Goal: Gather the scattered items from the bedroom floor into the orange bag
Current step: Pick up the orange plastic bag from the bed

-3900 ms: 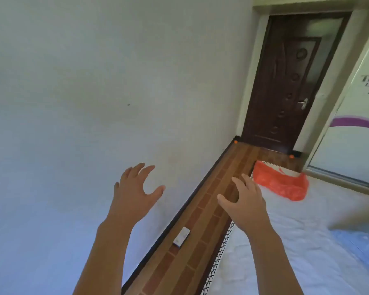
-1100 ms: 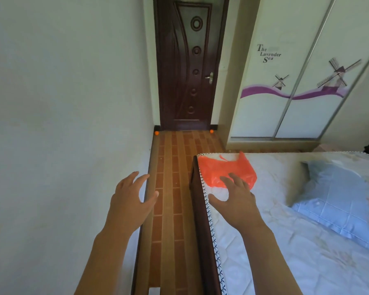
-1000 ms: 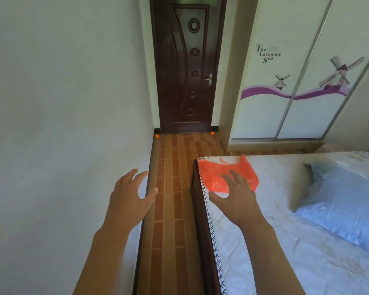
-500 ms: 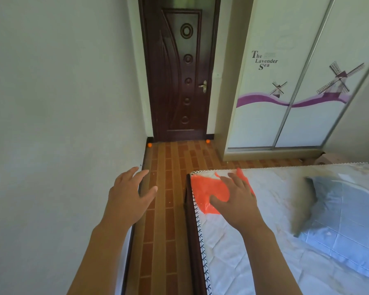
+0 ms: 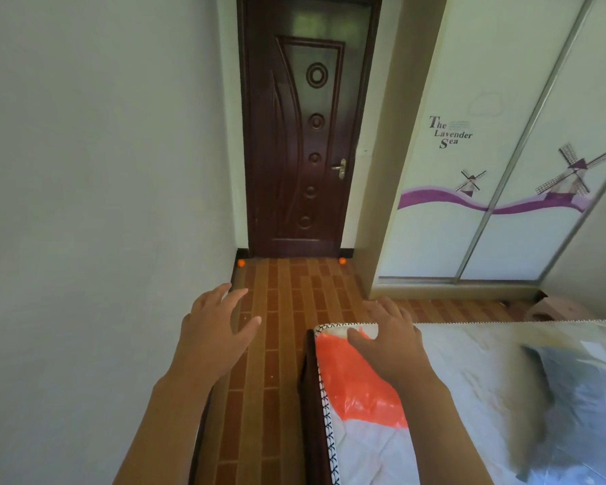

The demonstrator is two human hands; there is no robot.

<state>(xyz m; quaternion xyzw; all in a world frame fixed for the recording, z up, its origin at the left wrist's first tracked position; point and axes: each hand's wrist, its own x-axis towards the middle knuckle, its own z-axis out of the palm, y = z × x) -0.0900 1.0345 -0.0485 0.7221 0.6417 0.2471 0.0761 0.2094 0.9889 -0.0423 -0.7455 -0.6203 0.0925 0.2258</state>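
The orange bag lies flat on the near-left corner of the mattress. My right hand hovers over the bag's far end with fingers spread and holds nothing; whether it touches the bag I cannot tell. My left hand is raised over the floor strip beside the wall, fingers spread and empty. Two small orange balls lie on the floor at the foot of the door, one at the left corner and one at the right corner.
A narrow brown tiled floor strip runs between the white wall and the dark bed frame to a shut dark wooden door. A sliding wardrobe stands at the right. A blue pillow lies on the bed.
I have come closer to the bed's corner; the bag now lies nearer under my right hand. Both hands stay spread and empty. The white item seen earlier on the floor has left the view.
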